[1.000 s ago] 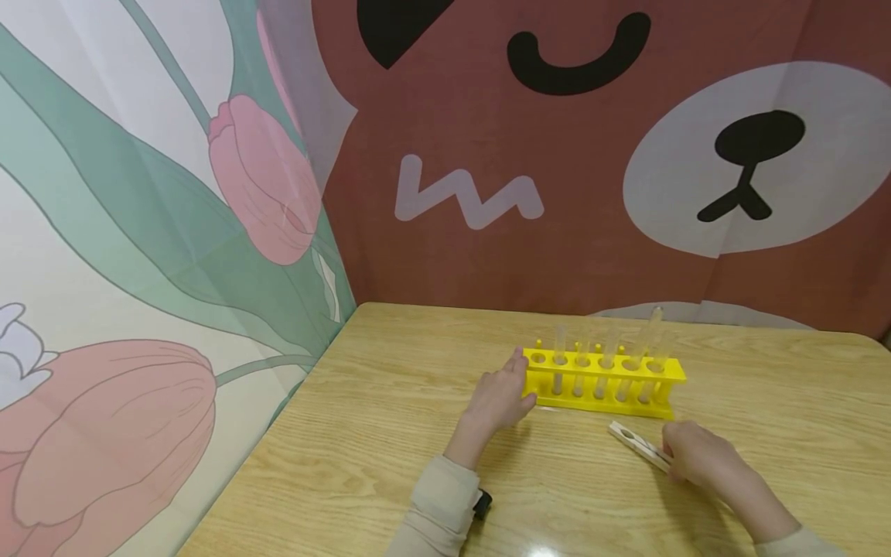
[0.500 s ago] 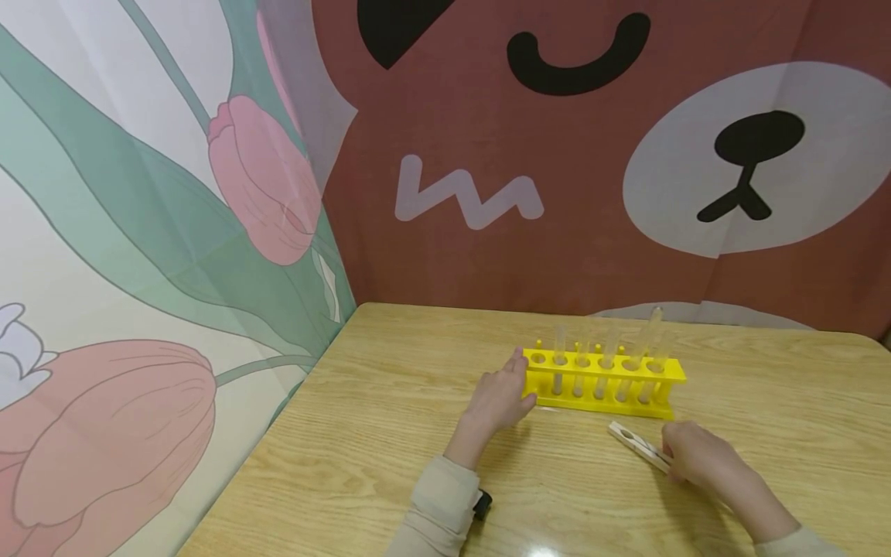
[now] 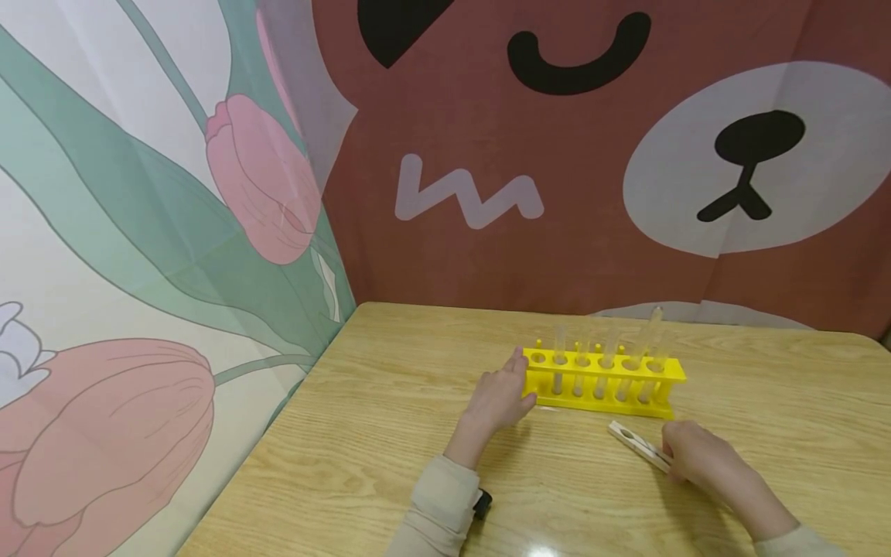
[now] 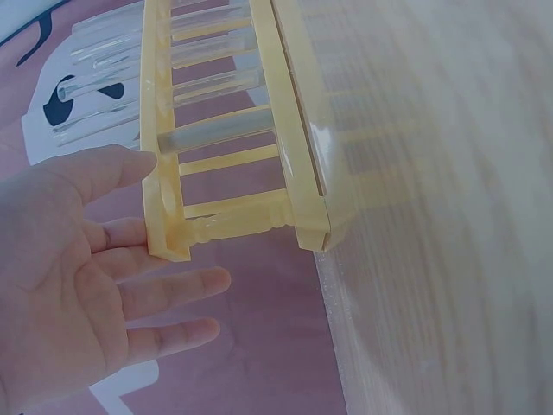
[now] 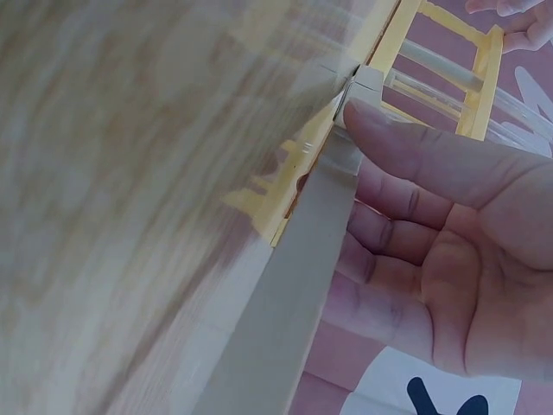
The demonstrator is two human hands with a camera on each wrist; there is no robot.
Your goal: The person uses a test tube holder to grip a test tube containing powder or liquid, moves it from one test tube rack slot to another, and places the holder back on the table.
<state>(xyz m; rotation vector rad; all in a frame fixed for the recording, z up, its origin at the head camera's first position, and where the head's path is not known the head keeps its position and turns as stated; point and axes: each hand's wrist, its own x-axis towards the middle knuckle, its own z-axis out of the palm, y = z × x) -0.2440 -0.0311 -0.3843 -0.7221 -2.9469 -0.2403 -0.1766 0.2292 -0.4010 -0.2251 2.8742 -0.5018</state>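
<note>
A yellow test tube rack [image 3: 671, 372] stands on the table, with several clear test tubes [image 3: 646, 336] slotted in it; its leftmost hole has no tube. My left hand [image 3: 497, 398] holds the rack's left end. In the left wrist view the thumb and index finger pinch the end of the upper plate, while other fingers [image 4: 177, 294] stretch out past it. In front of the rack, my right hand [image 3: 699, 456] grips a pale wooden test tube clamp [image 3: 633, 441] lying close to the tabletop. The right wrist view shows the thumb along the clamp [image 5: 298, 259], fingers curled on its other side.
The light wood table [image 3: 362, 433] meets a red-brown cloth [image 3: 487, 263] with a bear print behind it. A tulip-print cloth [image 3: 174, 271] hangs along the left side. A small black object [image 3: 482, 504] shows at the left cuff.
</note>
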